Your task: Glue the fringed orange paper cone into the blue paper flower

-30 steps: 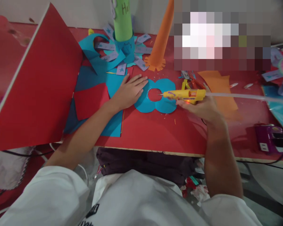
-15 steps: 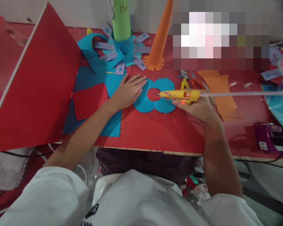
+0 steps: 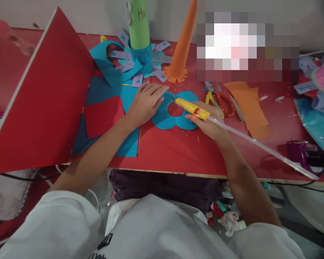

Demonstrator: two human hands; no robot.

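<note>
A blue paper cut-out (image 3: 164, 120) with rounded lobes and a round hole lies on the red table (image 3: 178, 151). My left hand (image 3: 145, 102) rests on its left edge, fingers stretched flat. My right hand (image 3: 207, 120) is closed round a yellow glue gun (image 3: 190, 108). The gun's nozzle points up-left at the far rim of the hole. A long clear glue stick (image 3: 259, 145) sticks out of its back toward the lower right.
A large red card sheet (image 3: 43, 100) leans at the left over blue sheets (image 3: 124, 144). Behind stand a green tube (image 3: 139, 23) in blue paper and an orange cone (image 3: 182, 46). Scissors (image 3: 223, 100), orange paper (image 3: 250, 106) and a purple device (image 3: 299, 153) lie at the right.
My right hand has swung the glue gun from level to slanted, its nozzle moving up to the hole's far rim. The left hand slid slightly further onto the cut-out.
</note>
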